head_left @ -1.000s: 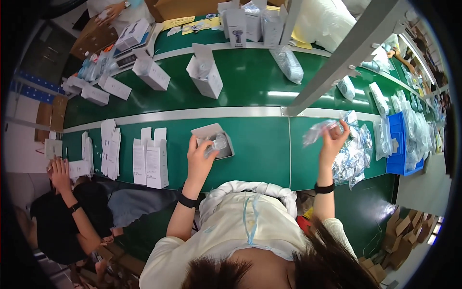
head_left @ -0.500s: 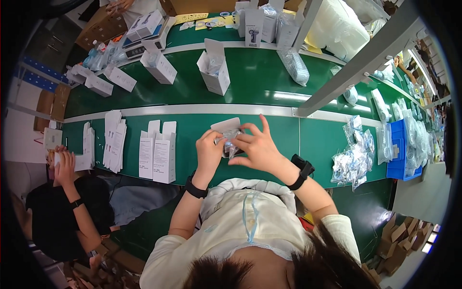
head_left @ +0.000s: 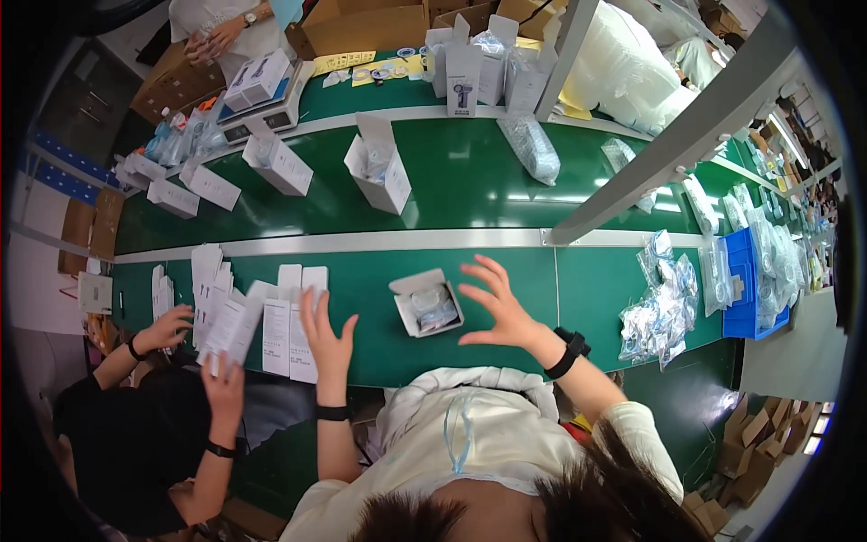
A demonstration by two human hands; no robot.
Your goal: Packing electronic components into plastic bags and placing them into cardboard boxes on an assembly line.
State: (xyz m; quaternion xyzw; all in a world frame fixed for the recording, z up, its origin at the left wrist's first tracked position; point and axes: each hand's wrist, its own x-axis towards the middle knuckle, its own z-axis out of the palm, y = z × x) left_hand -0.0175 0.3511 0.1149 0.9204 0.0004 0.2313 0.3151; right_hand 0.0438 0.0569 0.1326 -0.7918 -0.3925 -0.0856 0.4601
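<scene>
An open white carton [head_left: 416, 281] stands on the green bench in front of me, its flap folded back. Inside it lies a clear plastic bag [head_left: 433, 305] with something dark that I cannot make out. My right hand [head_left: 499, 309] is just to the carton's right, fingers spread, holding nothing. To the left, my left hand [head_left: 328, 341] is also spread, at the edge of the upright white cartons [head_left: 276, 334]; whether it touches them I cannot tell.
At left a co-worker handles a white carton [head_left: 232, 327] beside a stack of flat ones. Silvery bags [head_left: 662, 298] and a blue bin [head_left: 742, 280] are at right. Several open cartons [head_left: 384, 185] line the belt beyond. A grey post [head_left: 650, 144] slants across the right.
Both my hands have come off the carton and moved apart, the left one toward the upright cartons. The bag now rests inside the carton. The co-worker has brought a carton closer.
</scene>
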